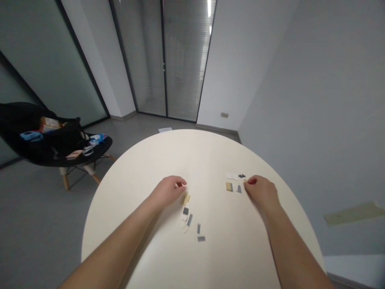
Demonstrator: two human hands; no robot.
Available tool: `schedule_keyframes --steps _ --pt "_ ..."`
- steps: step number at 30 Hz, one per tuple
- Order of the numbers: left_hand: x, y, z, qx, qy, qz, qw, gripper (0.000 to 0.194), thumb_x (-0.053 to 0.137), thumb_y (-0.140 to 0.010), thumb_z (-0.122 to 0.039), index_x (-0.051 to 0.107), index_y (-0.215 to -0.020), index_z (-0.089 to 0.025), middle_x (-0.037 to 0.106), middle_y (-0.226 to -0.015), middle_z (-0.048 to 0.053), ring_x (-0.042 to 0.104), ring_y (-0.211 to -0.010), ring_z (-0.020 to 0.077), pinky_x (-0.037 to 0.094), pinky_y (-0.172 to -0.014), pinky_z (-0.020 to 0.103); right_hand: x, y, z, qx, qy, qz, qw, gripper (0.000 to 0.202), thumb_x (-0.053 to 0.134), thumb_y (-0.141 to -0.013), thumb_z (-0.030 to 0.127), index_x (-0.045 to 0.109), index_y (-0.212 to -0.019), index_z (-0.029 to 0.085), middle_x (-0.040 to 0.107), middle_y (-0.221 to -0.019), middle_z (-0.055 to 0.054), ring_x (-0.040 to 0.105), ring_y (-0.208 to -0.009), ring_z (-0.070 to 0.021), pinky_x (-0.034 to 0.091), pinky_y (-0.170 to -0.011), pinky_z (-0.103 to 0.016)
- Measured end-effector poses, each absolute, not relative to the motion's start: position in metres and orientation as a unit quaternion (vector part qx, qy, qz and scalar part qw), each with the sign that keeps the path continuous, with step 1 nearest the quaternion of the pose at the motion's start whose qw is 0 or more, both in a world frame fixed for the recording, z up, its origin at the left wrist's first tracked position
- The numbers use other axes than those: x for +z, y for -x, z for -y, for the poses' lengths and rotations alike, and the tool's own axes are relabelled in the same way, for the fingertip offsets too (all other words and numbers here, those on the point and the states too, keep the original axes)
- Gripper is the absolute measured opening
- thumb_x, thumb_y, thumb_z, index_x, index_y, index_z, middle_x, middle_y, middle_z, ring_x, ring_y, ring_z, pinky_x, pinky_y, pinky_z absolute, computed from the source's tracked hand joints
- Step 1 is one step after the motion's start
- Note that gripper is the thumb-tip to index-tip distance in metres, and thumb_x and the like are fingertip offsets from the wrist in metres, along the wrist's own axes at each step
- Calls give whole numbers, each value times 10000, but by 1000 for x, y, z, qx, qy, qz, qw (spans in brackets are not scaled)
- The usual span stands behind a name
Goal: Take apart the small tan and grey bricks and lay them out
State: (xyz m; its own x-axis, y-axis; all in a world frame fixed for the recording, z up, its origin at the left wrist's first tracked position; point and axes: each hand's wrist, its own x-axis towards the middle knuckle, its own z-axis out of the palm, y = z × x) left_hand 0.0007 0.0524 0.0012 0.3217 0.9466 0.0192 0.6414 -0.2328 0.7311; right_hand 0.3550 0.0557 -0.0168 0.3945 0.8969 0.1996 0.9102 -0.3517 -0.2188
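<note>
Small flat pieces lie in two groups on the round white table (210,160). My left hand (169,191) is at the top of the left group, its fingertips closed together beside yellow pieces (185,199); what they hold is too small to name. Below it are a dark square piece (185,210), white pieces (184,218) and grey pieces (189,219). My right hand (261,189) pinches at the right edge of the other group, by a tiny tan piece. Left of it sit a yellow block (229,186), a grey piece (239,188), white pieces (232,176) and small black pieces (242,176).
A black chair (54,158) holding a black bag (64,136) and other items stands at the left, beyond the table. Glass doors (165,60) are at the back, and a grey wall (331,120) rises at the right.
</note>
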Motion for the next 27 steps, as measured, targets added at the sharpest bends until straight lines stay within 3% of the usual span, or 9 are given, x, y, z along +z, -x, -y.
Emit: schedule_keyframes --steps 5,10,14,19,27 --pt "5 5 -49 131 -852 -429 270 108 623 -732 -290 676 -710 -198 609 -729 17 538 -674 160 329 -608 254 -12 -353 -54 -22 820 551 152 262 533 -769 415 684 -759 201 706 -802 -77 606 -721 -224 361 -595 -306" --pt "9 5 -47 108 -874 -404 246 124 682 -699 -304 624 -689 -195 581 -780 22 540 -739 177 353 -674 261 -5 -346 -50 -30 814 551 180 272 525 -780 424 687 -783 207 709 -822 -79 604 -711 -219 363 -594 -310" --pt "7 4 -47 105 -869 -412 252 97 677 -696 -274 628 -738 -201 585 -794 21 543 -745 177 362 -689 263 1 -341 -47 -40 794 566 218 253 525 -781 409 682 -786 210 708 -805 -65 605 -703 -213 382 -612 -312" --pt "7 0 -44 125 -836 -467 262 228 692 -662 -264 577 -853 -214 610 -816 4 541 -718 169 338 -607 244 6 -329 -45 -19 747 605 274 248 527 -781 412 668 -776 207 699 -776 -40 610 -668 -188 423 -650 -309" --pt "0 -6 -43 173 -793 -500 303 179 572 -778 -229 500 -942 -241 644 -747 -22 582 -638 148 337 -560 224 14 -297 -34 40 585 754 298 213 514 -847 349 664 -844 198 673 -781 -32 580 -620 -134 449 -633 -268"
